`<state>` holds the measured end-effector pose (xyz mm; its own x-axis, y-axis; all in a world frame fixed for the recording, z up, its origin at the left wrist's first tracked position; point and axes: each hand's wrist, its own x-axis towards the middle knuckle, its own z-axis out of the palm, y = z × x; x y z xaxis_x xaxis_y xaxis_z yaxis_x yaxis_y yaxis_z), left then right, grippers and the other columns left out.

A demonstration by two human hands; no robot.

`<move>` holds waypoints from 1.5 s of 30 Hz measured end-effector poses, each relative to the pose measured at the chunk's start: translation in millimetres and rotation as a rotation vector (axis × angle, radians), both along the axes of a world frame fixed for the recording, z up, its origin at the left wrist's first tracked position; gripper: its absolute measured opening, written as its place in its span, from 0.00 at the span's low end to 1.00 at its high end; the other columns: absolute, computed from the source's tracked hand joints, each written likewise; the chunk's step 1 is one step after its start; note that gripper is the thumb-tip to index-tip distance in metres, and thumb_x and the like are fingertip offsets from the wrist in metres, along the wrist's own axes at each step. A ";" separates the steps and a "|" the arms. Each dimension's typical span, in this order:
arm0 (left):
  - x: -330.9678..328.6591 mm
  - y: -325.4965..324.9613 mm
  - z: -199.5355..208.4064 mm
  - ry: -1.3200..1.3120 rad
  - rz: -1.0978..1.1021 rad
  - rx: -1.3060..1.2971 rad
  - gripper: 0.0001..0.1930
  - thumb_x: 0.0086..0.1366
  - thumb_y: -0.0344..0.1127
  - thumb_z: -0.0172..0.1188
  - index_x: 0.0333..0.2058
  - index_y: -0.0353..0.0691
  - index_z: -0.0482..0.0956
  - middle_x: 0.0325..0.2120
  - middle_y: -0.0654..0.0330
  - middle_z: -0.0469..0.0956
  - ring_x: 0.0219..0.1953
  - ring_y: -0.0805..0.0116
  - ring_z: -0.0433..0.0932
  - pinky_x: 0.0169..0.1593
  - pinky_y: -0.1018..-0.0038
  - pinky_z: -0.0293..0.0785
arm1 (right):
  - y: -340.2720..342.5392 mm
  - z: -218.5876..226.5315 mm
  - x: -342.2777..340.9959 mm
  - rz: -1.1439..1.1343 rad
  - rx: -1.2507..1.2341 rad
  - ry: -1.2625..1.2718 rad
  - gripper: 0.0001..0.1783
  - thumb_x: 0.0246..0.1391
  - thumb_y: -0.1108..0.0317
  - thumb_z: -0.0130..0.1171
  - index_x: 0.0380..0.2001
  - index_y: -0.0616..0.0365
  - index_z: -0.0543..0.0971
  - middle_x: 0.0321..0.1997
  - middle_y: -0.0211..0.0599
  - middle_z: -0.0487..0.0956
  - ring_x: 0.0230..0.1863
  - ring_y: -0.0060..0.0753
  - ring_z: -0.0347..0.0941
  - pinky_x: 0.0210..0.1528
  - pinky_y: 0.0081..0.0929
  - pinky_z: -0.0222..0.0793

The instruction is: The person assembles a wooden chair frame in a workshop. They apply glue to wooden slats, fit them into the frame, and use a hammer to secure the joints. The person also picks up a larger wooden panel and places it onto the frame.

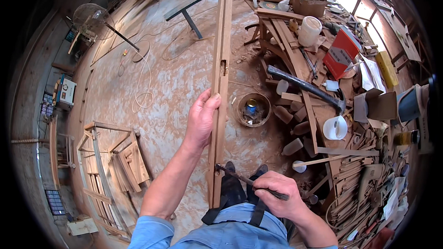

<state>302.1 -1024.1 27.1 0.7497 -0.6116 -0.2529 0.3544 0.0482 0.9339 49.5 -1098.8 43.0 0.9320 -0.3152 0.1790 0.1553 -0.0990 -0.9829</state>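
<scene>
A long brown wooden beam [222,37] runs up the middle of the view from my waist, with a groove along its length and a slot-shaped mortise [224,68] cut in it. My left hand [202,119] is closed round the beam below that mortise, thumb on its face. My right hand [280,192] grips a slim, dark stick-like tool [242,176]. Its dark tip rests at a second small opening [218,168] near the beam's lower end; how deep it goes is hidden, and I cannot make out the tip's kind.
A cluttered bench on the right holds a hammer [307,86], a white cup [335,128], a white jug [309,31] and a red box [342,54]. A round bin [266,118] stands on the floor. Left are wooden frames [95,166] and a fan [92,17] with a trailing cord.
</scene>
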 end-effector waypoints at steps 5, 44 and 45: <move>2.7 0.2 2.4 0.007 -0.035 -0.011 0.19 0.67 0.37 0.49 0.54 0.39 0.65 0.28 0.59 0.76 0.23 0.72 0.75 0.25 0.77 0.73 | 6.5 -1.6 -3.6 0.043 0.031 -0.004 0.11 0.46 0.82 0.63 0.36 0.67 0.78 0.31 0.43 0.78 0.32 0.37 0.75 0.34 0.26 0.71; 29.3 14.4 -6.5 -0.412 0.353 0.138 0.26 0.59 0.32 0.65 0.55 0.36 0.66 0.34 0.63 0.75 0.33 0.78 0.72 0.38 0.78 0.71 | -7.7 -16.8 -82.3 -0.547 0.443 0.185 0.06 0.51 0.79 0.50 0.31 0.70 0.75 0.28 0.38 0.75 0.26 0.24 0.72 0.30 0.20 0.69; 32.4 14.4 -7.6 -0.419 0.353 0.134 0.27 0.59 0.32 0.65 0.55 0.36 0.66 0.35 0.63 0.75 0.34 0.77 0.72 0.38 0.78 0.71 | -7.9 -21.6 -87.3 -0.551 0.445 0.178 0.06 0.53 0.79 0.49 0.34 0.68 0.74 0.28 0.38 0.76 0.25 0.23 0.73 0.29 0.19 0.70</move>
<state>334.5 -1009.7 19.5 0.9560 -0.2887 0.0524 -0.0644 -0.0323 0.9974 -37.9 -1106.7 21.4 0.6202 -0.7545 -0.2146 0.0322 0.2979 -0.9540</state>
